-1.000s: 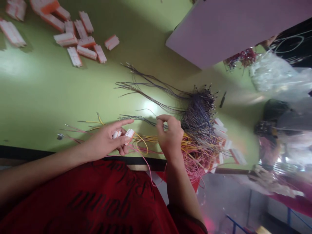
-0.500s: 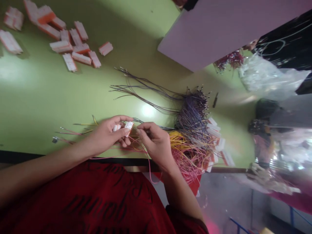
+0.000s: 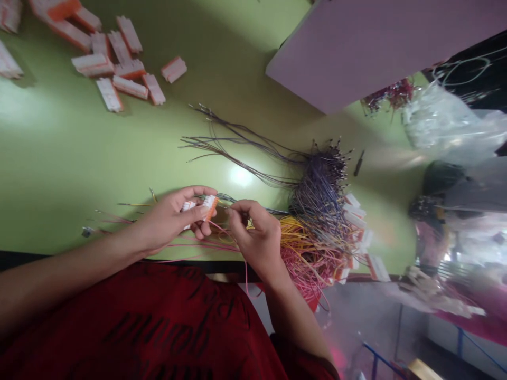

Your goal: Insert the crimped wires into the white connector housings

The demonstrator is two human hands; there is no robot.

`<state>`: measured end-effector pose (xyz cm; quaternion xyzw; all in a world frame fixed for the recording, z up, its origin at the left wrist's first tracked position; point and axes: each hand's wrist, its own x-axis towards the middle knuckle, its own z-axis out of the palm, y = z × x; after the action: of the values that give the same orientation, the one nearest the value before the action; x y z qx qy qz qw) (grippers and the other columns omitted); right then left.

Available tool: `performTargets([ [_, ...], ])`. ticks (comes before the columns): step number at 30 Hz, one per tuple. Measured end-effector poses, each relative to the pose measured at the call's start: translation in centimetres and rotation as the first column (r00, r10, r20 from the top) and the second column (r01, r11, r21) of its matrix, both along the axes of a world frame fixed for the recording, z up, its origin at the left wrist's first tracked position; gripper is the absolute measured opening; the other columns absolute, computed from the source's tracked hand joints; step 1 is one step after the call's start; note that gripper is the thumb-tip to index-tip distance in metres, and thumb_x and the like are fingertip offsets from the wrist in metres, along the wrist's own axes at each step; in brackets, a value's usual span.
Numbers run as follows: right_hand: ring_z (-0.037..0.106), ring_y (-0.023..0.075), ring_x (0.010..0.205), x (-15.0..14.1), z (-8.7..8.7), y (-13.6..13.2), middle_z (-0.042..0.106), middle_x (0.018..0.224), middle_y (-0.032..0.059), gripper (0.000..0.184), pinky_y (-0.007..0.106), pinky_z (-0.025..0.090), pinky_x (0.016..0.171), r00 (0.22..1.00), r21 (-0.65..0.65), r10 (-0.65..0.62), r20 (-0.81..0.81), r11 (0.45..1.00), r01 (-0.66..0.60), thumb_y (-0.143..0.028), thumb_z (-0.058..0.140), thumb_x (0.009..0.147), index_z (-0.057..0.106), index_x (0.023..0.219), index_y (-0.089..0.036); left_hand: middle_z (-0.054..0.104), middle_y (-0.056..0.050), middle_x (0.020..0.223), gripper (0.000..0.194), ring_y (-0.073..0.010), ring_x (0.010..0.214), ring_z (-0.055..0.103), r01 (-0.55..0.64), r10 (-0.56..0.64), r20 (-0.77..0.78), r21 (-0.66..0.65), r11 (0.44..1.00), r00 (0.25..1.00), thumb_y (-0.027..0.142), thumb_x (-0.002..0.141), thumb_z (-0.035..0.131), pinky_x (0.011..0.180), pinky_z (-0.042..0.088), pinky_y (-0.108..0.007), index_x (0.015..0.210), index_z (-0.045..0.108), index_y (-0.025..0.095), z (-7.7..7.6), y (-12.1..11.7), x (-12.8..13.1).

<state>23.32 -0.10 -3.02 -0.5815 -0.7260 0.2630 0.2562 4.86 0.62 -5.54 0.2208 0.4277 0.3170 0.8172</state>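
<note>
My left hand (image 3: 180, 214) is closed on a small white and orange connector (image 3: 209, 207), pinched between thumb and fingers. A second white connector piece (image 3: 187, 208) shows inside the same hand. Just to the right, my right hand (image 3: 257, 232) pinches a thin wire (image 3: 223, 207), its tip pointing at the connector's orange side. Whether tip and connector touch is too small to tell. A pink wire (image 3: 218, 227) runs from the connector below my right fingers. Beyond that hand lie bundles of purple wires (image 3: 317, 182), yellow wires (image 3: 295, 230) and pink wires (image 3: 304, 264).
Several white and orange connectors (image 3: 130, 87) lie at the upper left of the green table (image 3: 130, 142). Loose dark wires (image 3: 245, 134) stretch across the middle. A pale purple box (image 3: 336, 58), a small dark tool (image 3: 359, 162) and clear plastic bags (image 3: 439, 119) are at the right.
My left hand has tilted the connector so more of its orange side shows. My right hand has shifted slightly right, and the wire tip between its fingers shows more clearly. The view has moved a little.
</note>
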Motion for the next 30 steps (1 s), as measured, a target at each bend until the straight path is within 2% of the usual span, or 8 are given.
performTargets([
  [4, 0.056, 0.01, 0.055, -0.2, 0.0, 0.3, 0.067, 0.067, -0.0013, 0.013, 0.024, 0.044, 0.055, 1.0, 0.022, 0.006, 0.012, 1.0, -0.006, -0.016, 0.057, 0.088, 0.067, 0.08, -0.02, 0.069, 0.002, 0.063, 0.04, -0.0122, 0.055, 0.062, 0.024, -0.024, -0.01, -0.002, 1.0, 1.0, 0.031, 0.084, 0.073, 0.054, 0.047, -0.023, 0.117, 0.059, 0.015, 0.1, 0.1, -0.2],
  [10, 0.058, 0.0115, 0.057, -0.3, -0.3, 0.3, 0.069, 0.068, 0.0004, 0.017, 0.025, 0.046, 0.057, 0.995, 0.066, 0.043, 0.092, 0.997, -0.05, -0.018, 0.055, 0.09, 0.066, 0.077, -0.021, 0.067, 0.002, 0.062, 0.047, -0.0128, 0.054, 0.061, 0.047, -0.049, -0.047, -0.026, 0.999, 0.998, 0.036, 0.081, 0.075, 0.056, 0.047, -0.025, 0.12, 0.061, 0.014, 0.2, 0.0, -0.3],
  [15, 0.062, 0.0125, 0.061, -0.7, -1.1, 0.4, 0.072, 0.071, 0.0017, 0.022, 0.025, 0.048, 0.06, 0.987, 0.123, 0.132, 0.091, 0.982, -0.143, -0.016, 0.052, 0.094, 0.067, 0.08, -0.022, 0.065, 0.003, 0.062, 0.046, -0.0131, 0.054, 0.06, 0.032, -0.034, -0.034, -0.039, 0.999, 0.999, 0.033, 0.077, 0.078, 0.053, 0.046, -0.025, 0.117, 0.063, 0.013, 0.2, 0.1, -0.2],
  [21, 0.062, 0.0122, 0.06, -0.4, -1.9, 0.4, 0.071, 0.071, 0.0022, 0.016, 0.025, 0.048, 0.059, 0.99, 0.204, 0.114, 0.079, 0.971, -0.128, -0.014, 0.054, 0.092, 0.065, 0.083, -0.02, 0.066, 0.003, 0.068, 0.041, -0.0107, 0.051, 0.059, -0.015, 0.015, -0.001, -0.066, 0.998, 1.0, 0.032, 0.075, 0.08, 0.051, 0.045, -0.025, 0.109, 0.066, 0.014, 0.4, 0.3, -0.3],
  [30, 0.061, 0.0127, 0.059, -0.2, -2.2, 0.4, 0.068, 0.067, 0.0016, 0.021, 0.026, 0.048, 0.059, 0.982, 0.169, 0.157, 0.1, 0.97, -0.173, -0.014, 0.052, 0.092, 0.063, 0.076, -0.021, 0.065, 0.003, 0.055, 0.047, -0.0122, 0.048, 0.057, 0.088, -0.095, -0.115, -0.064, 0.994, 0.989, 0.034, 0.077, 0.077, 0.049, 0.043, -0.024, 0.117, 0.063, 0.013, 0.8, 0.4, -0.3],
])
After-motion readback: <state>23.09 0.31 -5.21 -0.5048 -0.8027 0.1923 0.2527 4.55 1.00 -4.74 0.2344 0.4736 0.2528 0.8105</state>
